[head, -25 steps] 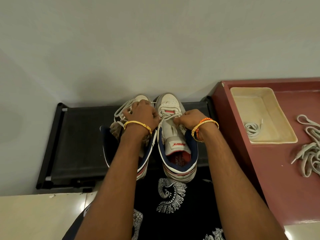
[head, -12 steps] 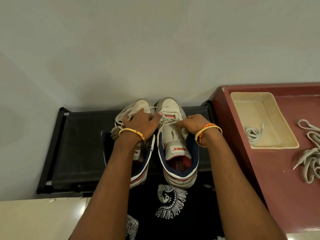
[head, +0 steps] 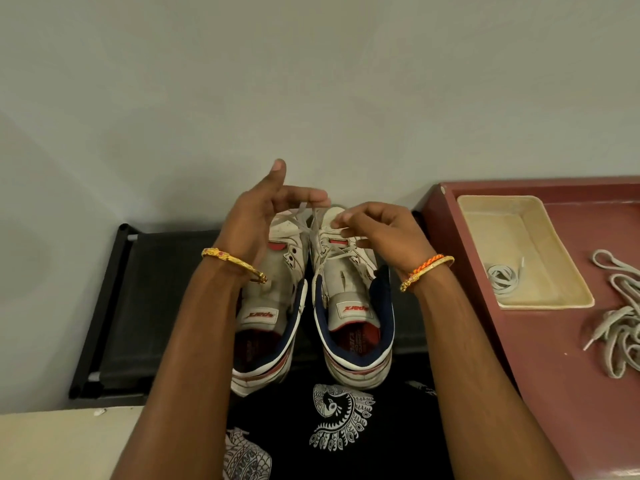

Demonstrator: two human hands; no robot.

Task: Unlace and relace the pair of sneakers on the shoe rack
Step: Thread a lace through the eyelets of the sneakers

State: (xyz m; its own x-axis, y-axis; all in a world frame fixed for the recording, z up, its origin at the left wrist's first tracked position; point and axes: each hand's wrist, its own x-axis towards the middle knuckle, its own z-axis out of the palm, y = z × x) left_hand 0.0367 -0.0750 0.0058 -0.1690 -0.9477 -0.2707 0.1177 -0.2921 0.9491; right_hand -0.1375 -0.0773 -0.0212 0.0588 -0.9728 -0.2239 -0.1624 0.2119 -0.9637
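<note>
Two sneakers are stood side by side on the black shoe rack [head: 152,289], toes to the wall. A strand of the right sneaker's [head: 349,306] lace [head: 322,233] is pinched by the right hand [head: 384,233] with curled fingers. The left hand [head: 263,216] is raised above the left sneaker [head: 273,306], thumb up, the lace caught at its fingertips. Loose laces [head: 620,323] lie on the red table [head: 554,375] beside a cream tray [head: 540,296].

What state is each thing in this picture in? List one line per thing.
Right sneaker: upright on rack, lace partly undone.
Left sneaker: upright on rack, beside it.
Lace: lifted above the right sneaker.
Left hand: raised, pinching lace.
Right hand: pinching lace.
Tray: holds a coiled lace.
Loose laces: heaped on red surface.
</note>
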